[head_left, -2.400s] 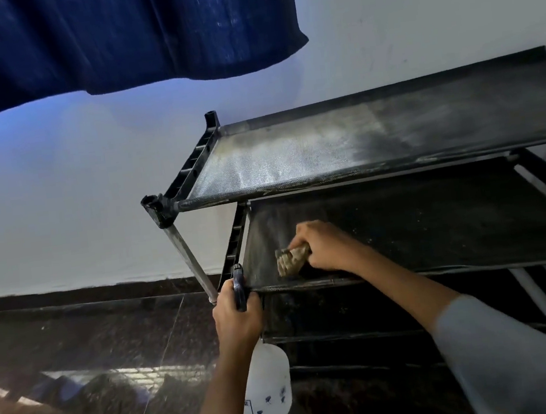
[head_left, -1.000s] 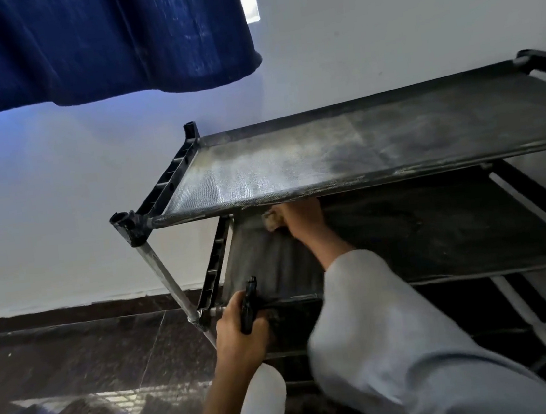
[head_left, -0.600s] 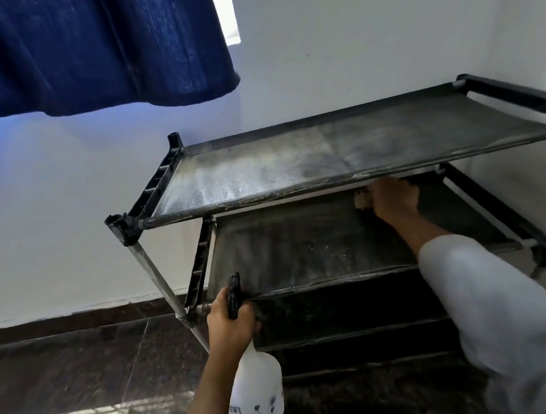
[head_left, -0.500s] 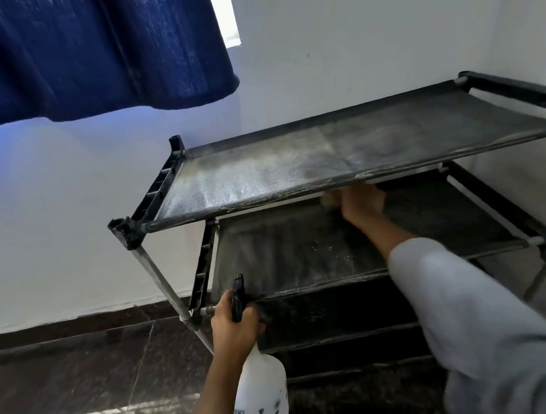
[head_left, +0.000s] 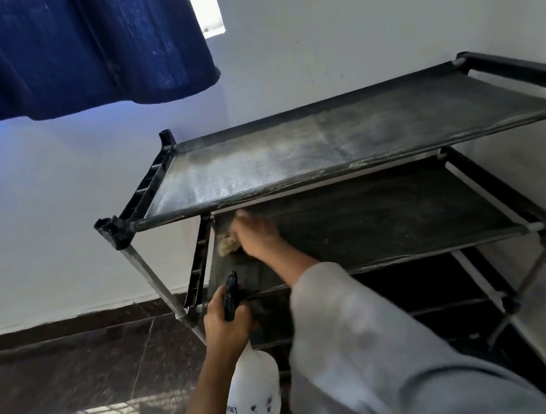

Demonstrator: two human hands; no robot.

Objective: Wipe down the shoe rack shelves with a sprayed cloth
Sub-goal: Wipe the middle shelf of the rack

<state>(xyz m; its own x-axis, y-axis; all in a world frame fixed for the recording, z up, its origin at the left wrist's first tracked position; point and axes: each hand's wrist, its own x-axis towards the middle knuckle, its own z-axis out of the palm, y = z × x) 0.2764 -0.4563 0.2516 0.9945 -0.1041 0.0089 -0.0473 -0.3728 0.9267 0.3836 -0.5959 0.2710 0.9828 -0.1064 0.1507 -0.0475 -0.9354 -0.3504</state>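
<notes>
**One cloth, one bottle, two hands at the rack**

I see one black shoe rack [head_left: 343,151] against a white wall. I can count three shelves for sure: the top shelf [head_left: 293,160], which looks dusty and pale on its left part, the second shelf [head_left: 385,218] under it, and a dark one lower down. Below that it is too dark for me to count more.

I see two hands. My right hand [head_left: 256,234] is on the second shelf, near its back left corner. Its fingers are curled on one small tan cloth [head_left: 227,244], and the cloth lies on the shelf. The hand and cloth are blurry, and the front bar of the top shelf hides the fingertips. A grey sleeve [head_left: 366,349] covers that arm.

My left hand [head_left: 225,324] is wrapped around the dark top of one white spray bottle [head_left: 254,396]. It holds the bottle in front of the rack, by the left front leg. The bottle hangs above the dark shiny floor [head_left: 64,384]. It has small dark marks I cannot read.

One blue curtain [head_left: 70,49] hangs at the top left. Its upper part is cut off. The right end of the rack is cut off too.
</notes>
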